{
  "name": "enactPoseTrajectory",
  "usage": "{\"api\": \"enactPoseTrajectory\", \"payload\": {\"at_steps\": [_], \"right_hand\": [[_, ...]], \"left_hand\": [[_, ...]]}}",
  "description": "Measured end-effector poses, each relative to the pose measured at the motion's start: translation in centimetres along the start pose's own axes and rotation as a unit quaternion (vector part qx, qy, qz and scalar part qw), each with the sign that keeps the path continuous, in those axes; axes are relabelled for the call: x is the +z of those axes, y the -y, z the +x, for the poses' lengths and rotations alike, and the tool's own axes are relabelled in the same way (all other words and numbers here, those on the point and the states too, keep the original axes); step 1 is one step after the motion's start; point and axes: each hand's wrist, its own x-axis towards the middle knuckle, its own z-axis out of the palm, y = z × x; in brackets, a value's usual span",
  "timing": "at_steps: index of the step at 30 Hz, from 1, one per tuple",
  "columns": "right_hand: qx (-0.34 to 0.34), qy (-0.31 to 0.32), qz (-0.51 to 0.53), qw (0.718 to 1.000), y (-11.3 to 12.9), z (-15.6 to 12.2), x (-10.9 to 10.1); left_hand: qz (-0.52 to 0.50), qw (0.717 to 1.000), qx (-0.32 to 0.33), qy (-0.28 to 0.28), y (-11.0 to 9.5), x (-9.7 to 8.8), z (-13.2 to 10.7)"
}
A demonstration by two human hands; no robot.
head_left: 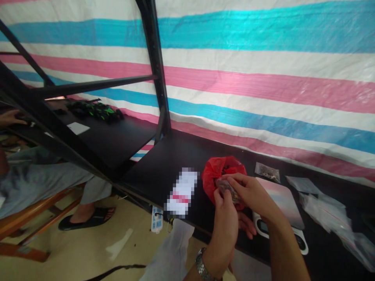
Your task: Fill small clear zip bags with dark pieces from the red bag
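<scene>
Both hands pinch a small clear plastic bag point(228, 189) with small brownish pieces in it. My left hand point(227, 218), with a metal watch on its wrist, grips the bag's near left side between thumb and finger. From the right, my right hand point(252, 193) presses its fingers on the bag's top edge. Behind and under them stands an open red plastic bag point(211, 175) holding small dark pieces, partly hidden by the hands. A white digital scale point(283, 207) with a shiny plate lies beside the right hand, partly covered by the forearm.
A small filled bag point(267, 172) lies behind the scale. Several flat clear bags point(328, 214) spread to the right. A blurred-out white sheet point(182, 193) lies left of the red bag. Beyond the black frame point(155, 66), another person's hand point(10, 118) rests near a green-black toy vehicle point(101, 111).
</scene>
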Motion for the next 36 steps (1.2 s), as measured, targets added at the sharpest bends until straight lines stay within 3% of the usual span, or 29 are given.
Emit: {"api": "enactPoseTrajectory", "payload": {"at_steps": [7,11,13,20,26,36], "right_hand": [[0.039,0.000,0.043,0.998,-0.1,-0.8,-1.1],[0.011,0.001,0.047,0.999,0.1,-1.2,-2.1],[0.005,0.005,0.053,0.999,0.1,-1.3,-2.4],[-0.020,-0.018,0.109,0.994,-0.8,-1.5,-2.9],[-0.025,-0.045,0.175,0.983,-0.9,-1.7,-2.4],[-0.055,-0.122,0.169,0.976,-0.4,-1.7,-1.8]], "left_hand": [[0.026,1.000,0.002,0.004,-1.5,0.1,-0.8],[0.065,0.998,0.017,-0.008,-1.0,-0.1,-0.8],[0.102,0.993,0.058,-0.019,-0.5,-0.4,-0.8],[0.259,0.936,0.225,-0.075,-0.7,-1.5,-1.3],[0.366,0.876,0.303,-0.087,-1.7,-1.9,-1.4],[0.352,0.846,0.391,-0.088,-1.7,-2.5,0.2]]}}
